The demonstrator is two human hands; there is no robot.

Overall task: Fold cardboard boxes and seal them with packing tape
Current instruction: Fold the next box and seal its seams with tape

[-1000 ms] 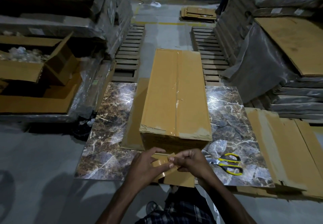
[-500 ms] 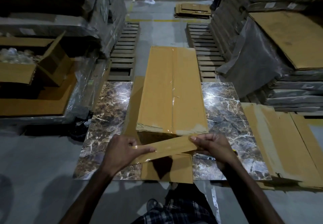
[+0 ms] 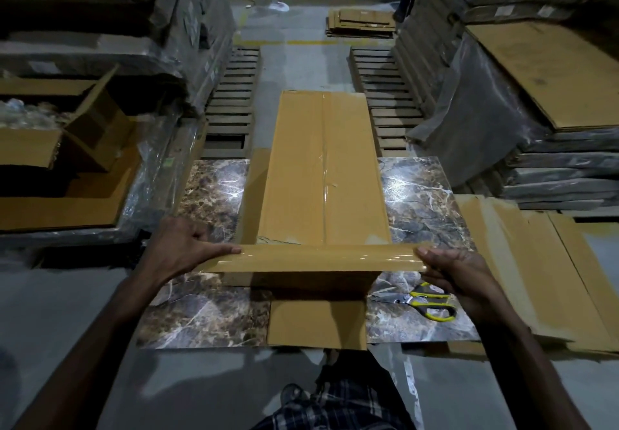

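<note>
We're looking down an aisle w/ plastic-wrapped stacks on both sides; the R one is topped w/ a big cardboard sheet. Wooden pallets lie along the floor on either side of the aisle. Nearer us a marble-pattern slab lies flat. The long cardboard box rests on it lengthwise, w/ its far end reaching past the slab btwn the pallets. Clear tape runs down the box's top seam. Flattened cartons lie just R of the slab, and an open carton sits well off to the L. Yellow-handled scissors lie on the slab near the box's near R corner, just below our R hand.

The brown tape strip is stretched approx level across the box's near top edge and overhangs both sides. Our L hand pinches the strip's L end, thumb on top and fingers curled beneath. Our R hand grips the R end, fingers curled round it. We can't tell whether the strip is stuck to the box.
</note>
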